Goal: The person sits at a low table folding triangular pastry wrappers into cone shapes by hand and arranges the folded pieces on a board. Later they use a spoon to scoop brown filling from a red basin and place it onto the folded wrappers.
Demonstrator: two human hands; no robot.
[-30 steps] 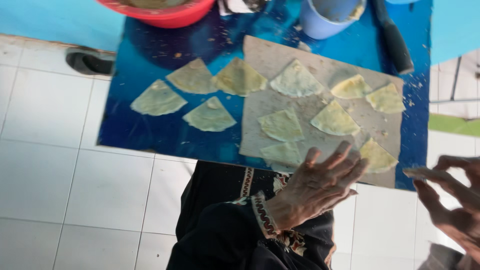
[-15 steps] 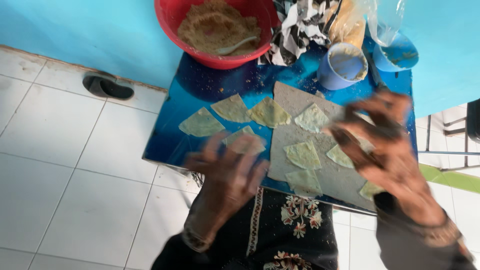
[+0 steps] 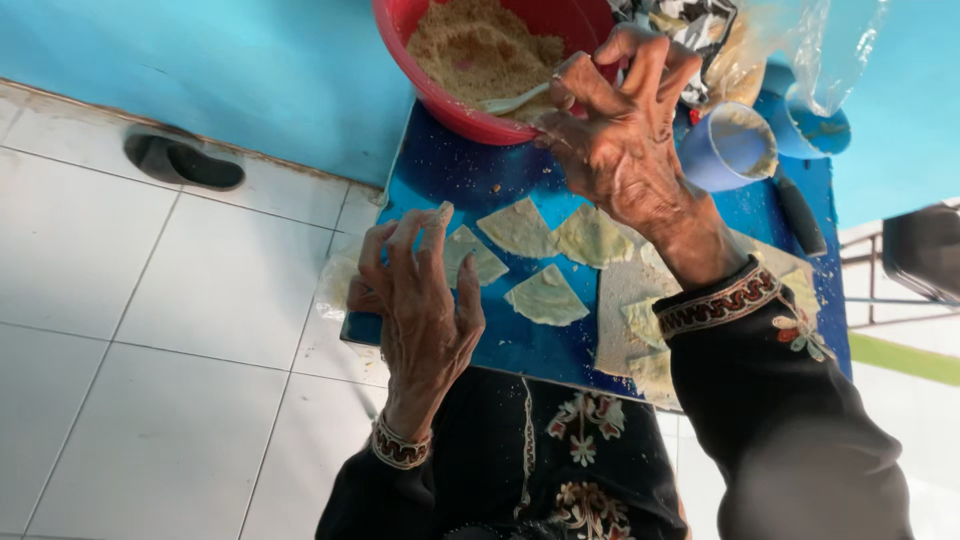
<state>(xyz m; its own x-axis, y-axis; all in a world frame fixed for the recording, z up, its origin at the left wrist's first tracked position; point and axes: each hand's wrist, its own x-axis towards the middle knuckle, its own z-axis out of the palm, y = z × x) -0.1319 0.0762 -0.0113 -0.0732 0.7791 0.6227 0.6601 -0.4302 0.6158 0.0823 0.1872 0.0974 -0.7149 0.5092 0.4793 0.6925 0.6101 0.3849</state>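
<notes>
White floor tiles surround the blue surface (image 3: 470, 175); the right hand (image 3: 615, 135) closes its grip on the spoon (image 3: 515, 100) in the red bowl (image 3: 470, 120); the left hand (image 3: 420, 300), open and empty, hovers over a dough triangle (image 3: 478, 258); a small, level scoop seems best.

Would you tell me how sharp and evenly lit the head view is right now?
Head view: soft daylight, no harsh shadows; the left hand, right hand and red bowl look sharp; slight glare on the clear plastic bag.
</notes>
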